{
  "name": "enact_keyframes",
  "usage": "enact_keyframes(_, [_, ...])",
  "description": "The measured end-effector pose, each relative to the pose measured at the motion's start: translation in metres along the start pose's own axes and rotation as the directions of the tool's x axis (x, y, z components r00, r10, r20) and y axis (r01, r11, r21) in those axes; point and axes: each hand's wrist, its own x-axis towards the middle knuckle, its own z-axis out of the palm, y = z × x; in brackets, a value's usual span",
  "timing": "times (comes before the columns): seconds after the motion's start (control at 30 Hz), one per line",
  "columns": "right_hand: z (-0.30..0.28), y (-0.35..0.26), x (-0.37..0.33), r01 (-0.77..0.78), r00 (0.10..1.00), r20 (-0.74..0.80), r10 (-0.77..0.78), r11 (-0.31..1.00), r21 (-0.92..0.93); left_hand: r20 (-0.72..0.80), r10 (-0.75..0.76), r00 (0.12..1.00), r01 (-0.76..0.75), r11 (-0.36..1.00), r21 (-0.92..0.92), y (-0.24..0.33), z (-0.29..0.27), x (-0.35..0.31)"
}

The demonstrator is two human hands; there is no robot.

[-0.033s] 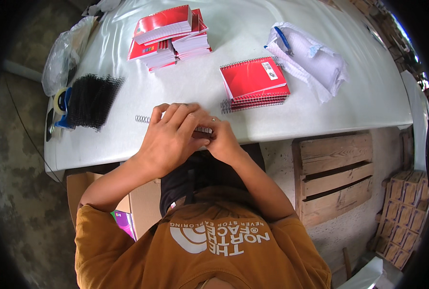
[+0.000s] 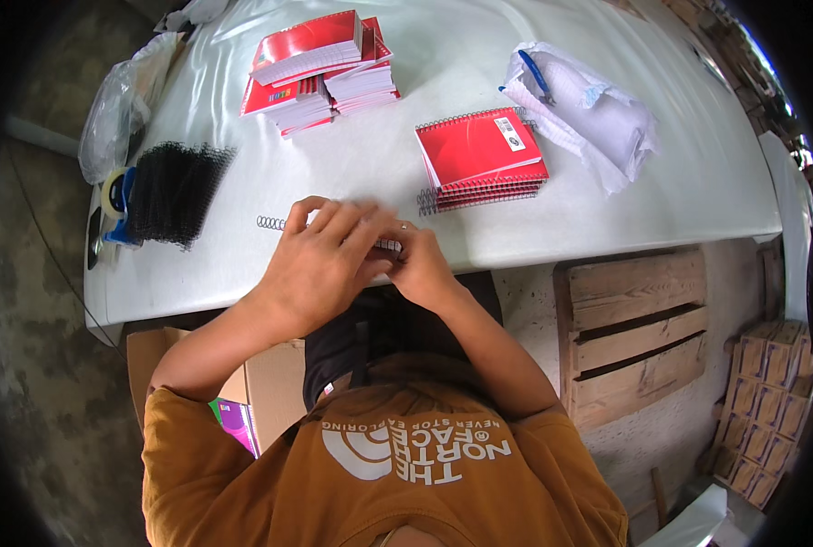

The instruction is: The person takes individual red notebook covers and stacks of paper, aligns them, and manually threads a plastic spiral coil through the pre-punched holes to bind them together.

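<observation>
Both my hands meet at the table's near edge over a small spiral notebook, mostly hidden beneath them. A strip of its page edges (image 2: 389, 245) shows between the hands. To the left, a wire coil (image 2: 269, 222) sticks out past my fingers. My left hand (image 2: 310, 264) curls over the notebook from above, its fingertips smeared by motion. My right hand (image 2: 420, 266) pinches the notebook's right end, thumb and fingers close together. Just beyond my right hand lies a stack of red spiral notebooks (image 2: 479, 150), loose coil ends showing at its left side.
Farther back stands a taller pile of red notebooks (image 2: 306, 46). At left are a bundle of black wire coils (image 2: 176, 193), a blue tape dispenser (image 2: 122, 205) and a plastic bag (image 2: 110, 128). Blue-handled pliers (image 2: 536, 75) rest on a white cloth (image 2: 598, 123). A cardboard box (image 2: 276, 387) is below the table.
My left fingertips have shifted slightly over the notebook and stay blurred. Everything else looks the same.
</observation>
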Motion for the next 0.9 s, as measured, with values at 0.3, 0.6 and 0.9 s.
enact_keyframes(0.3, [0.0,-0.005,0.002,-0.018,0.999,0.043,0.016,0.999,0.034,0.2,-0.005,0.98,0.045,0.98,-0.196,-0.007,-0.005,0.007])
enact_keyframes(0.6, [-0.001,-0.008,0.002,-0.047,0.999,0.022,0.047,0.999,-0.009,0.196,0.073,0.978,-0.047,0.989,-0.138,-0.01,-0.002,0.011])
enact_keyframes(0.9, [0.0,-0.003,0.001,0.022,1.0,0.015,-0.02,0.99,-0.137,0.193,0.14,0.971,-0.112,0.982,-0.15,-0.011,-0.004,0.011])
